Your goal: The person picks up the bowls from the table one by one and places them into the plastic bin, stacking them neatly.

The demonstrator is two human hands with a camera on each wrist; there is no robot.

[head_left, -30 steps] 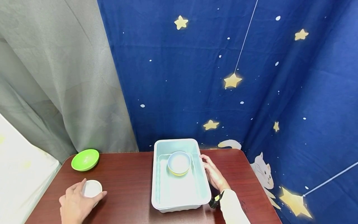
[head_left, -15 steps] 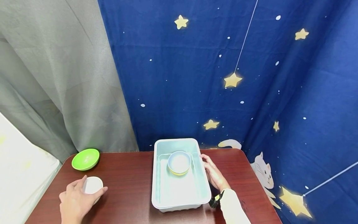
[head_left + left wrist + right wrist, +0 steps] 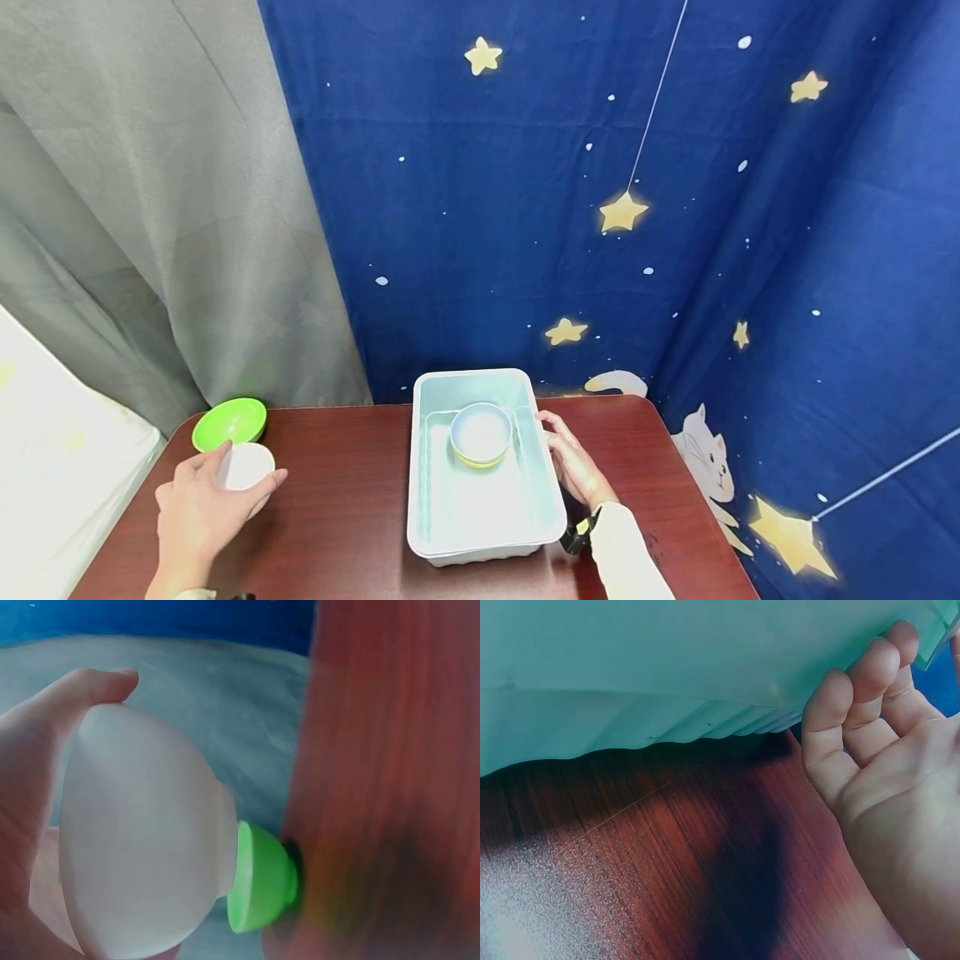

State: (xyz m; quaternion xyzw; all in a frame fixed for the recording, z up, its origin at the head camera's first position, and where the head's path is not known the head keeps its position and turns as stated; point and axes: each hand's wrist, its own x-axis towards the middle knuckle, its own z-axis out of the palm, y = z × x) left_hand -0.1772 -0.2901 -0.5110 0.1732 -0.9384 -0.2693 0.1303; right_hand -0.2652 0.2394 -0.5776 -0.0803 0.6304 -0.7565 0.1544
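Observation:
My left hand (image 3: 195, 508) pinches a small white bowl (image 3: 248, 467) by its rim, thumb on one side and fingers on the other. In the left wrist view, that bowl hangs above the tabletop, its foot overlapping a green bowl (image 3: 262, 881) beyond it. My right hand (image 3: 573, 467) rests along the right outer side of a pale aqua plastic bin (image 3: 465, 517); the right wrist view shows loosely bent fingertips (image 3: 832, 690) against the wall below the rim. Inside the bin, a light blue bowl (image 3: 481, 432) sits nested in a yellow bowl (image 3: 480, 464).
The dark red wooden table (image 3: 337, 483) has a back edge along a grey curtain (image 3: 277, 333) and a blue star-patterned curtain (image 3: 480, 250). On the left side, a white padded surface (image 3: 67, 467) borders the table.
The left hand has raised the white bowl and moved it away from me, toward the green bowl, which it now slightly overlaps in the head view. The right hand and bin have stayed put.

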